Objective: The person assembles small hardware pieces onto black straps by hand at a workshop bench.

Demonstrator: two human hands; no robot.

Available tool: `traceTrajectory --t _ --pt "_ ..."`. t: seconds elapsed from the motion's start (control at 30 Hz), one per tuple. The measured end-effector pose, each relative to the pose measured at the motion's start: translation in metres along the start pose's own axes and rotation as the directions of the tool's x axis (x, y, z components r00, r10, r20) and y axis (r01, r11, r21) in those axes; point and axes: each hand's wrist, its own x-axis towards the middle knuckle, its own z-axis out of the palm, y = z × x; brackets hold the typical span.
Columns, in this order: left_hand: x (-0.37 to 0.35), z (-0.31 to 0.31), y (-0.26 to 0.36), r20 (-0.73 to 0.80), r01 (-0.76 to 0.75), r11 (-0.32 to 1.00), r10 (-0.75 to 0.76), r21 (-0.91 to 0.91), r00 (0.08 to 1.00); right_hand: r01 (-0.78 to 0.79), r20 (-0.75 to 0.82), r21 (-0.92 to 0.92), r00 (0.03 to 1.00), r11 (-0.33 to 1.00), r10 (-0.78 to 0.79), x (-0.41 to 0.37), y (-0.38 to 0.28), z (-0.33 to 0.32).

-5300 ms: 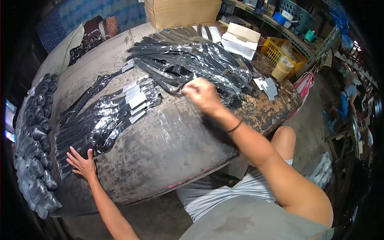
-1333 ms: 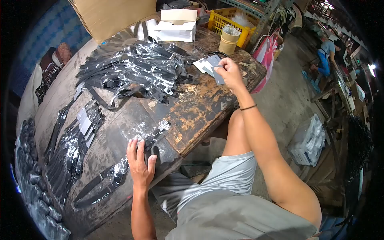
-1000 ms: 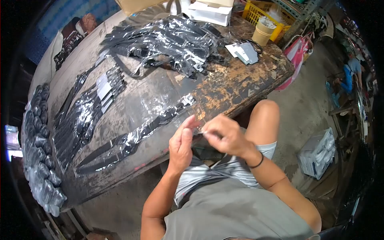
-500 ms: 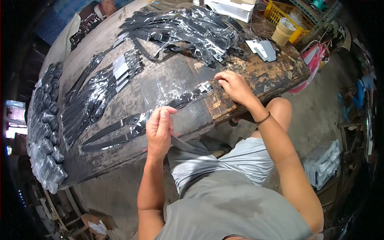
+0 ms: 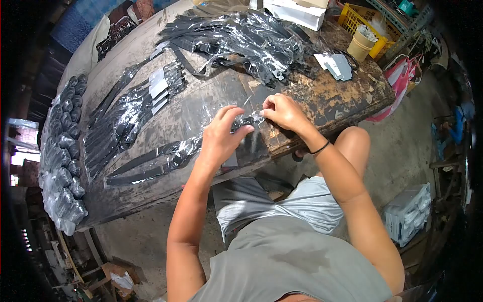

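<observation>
A long clear plastic bag with a folded black strap [image 5: 146, 163] in it lies along the table's near side. My left hand [image 5: 221, 135] is over the bag's right part, thumb and fingers apart. At the bag's right end, my right hand [image 5: 284, 113] has its fingertips pinched together on the clear plastic. Between the hands a thin pale sliver [image 5: 247, 101] sticks up; I cannot make out what it is. Part of a grey card [image 5: 231, 160] shows by my left wrist at the table edge.
Bagged black straps [image 5: 241, 40] are heaped at the back, with a row of carded ones [image 5: 121, 116] at left. Grey cards [image 5: 336, 66], a tan cup [image 5: 361, 45] and a yellow crate [image 5: 352, 20] are at right. Plastic-wrapped rolls [image 5: 65, 151] line the left edge.
My left hand has moved up and right toward my right hand, and its fingers have opened. My right hand has shifted slightly down and left onto the bag's end. The view has tilted a little.
</observation>
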Motion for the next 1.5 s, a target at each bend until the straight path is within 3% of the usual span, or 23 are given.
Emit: traceTrajectory --t 0.13,0.4,0.53,0.6,1.0,1.07,1.1,1.17,1.2,1.37,1.43,1.5 --pt "0.020 0.021 0.000 0.140 -0.039 0.985 0.015 0.167 0.990 -0.101 -0.027 -0.165 0.995 0.981 0.098 -0.003 -0.009 0.007" --pt "0.027 0.024 0.005 0.342 -0.026 0.961 -0.073 0.276 0.937 0.014 -0.009 -0.224 1.000 0.975 -0.017 -0.013 -0.009 0.010" --pt "0.024 0.019 0.006 0.336 -0.036 0.957 -0.067 0.289 0.939 0.080 -0.056 -0.257 0.994 0.963 -0.097 -0.020 -0.010 0.013" --pt "0.024 0.011 0.014 0.389 0.042 0.935 -0.187 0.351 0.902 0.091 -0.061 -0.260 0.992 0.961 -0.110 -0.025 -0.010 0.014" --pt "0.008 -0.001 -0.005 0.378 0.089 0.921 -0.242 0.380 0.894 0.196 -0.045 -0.271 0.975 0.942 -0.216 -0.036 -0.012 0.009" --pt "0.007 -0.002 -0.001 0.382 0.078 0.919 -0.236 0.386 0.894 0.082 0.018 -0.085 0.997 0.993 -0.081 -0.034 -0.016 0.004" --pt "0.008 -0.002 0.001 0.386 0.067 0.917 -0.231 0.392 0.893 0.085 0.016 -0.086 0.996 0.993 -0.084 -0.032 -0.016 0.003" --pt "0.010 0.003 0.006 0.370 0.016 0.935 -0.156 0.355 0.916 0.046 0.041 0.254 0.997 0.966 -0.058 -0.030 -0.017 0.001" --pt "0.011 0.006 0.008 0.354 -0.038 0.948 -0.082 0.318 0.932 0.056 0.033 0.298 0.997 0.953 -0.068 -0.030 -0.020 -0.002" --pt "0.014 0.011 0.002 0.357 -0.074 0.929 -0.065 0.363 0.932 0.063 -0.068 0.354 0.997 0.933 -0.042 -0.028 -0.019 -0.003" --pt "0.009 0.006 -0.012 0.363 -0.056 0.912 -0.104 0.406 0.926 0.021 -0.059 0.459 0.998 0.888 0.007 -0.026 -0.013 -0.006" --pt "0.006 -0.006 -0.013 0.378 -0.014 0.896 -0.173 0.443 0.910 -0.029 -0.033 0.422 0.998 0.906 0.047 -0.026 -0.011 -0.008"
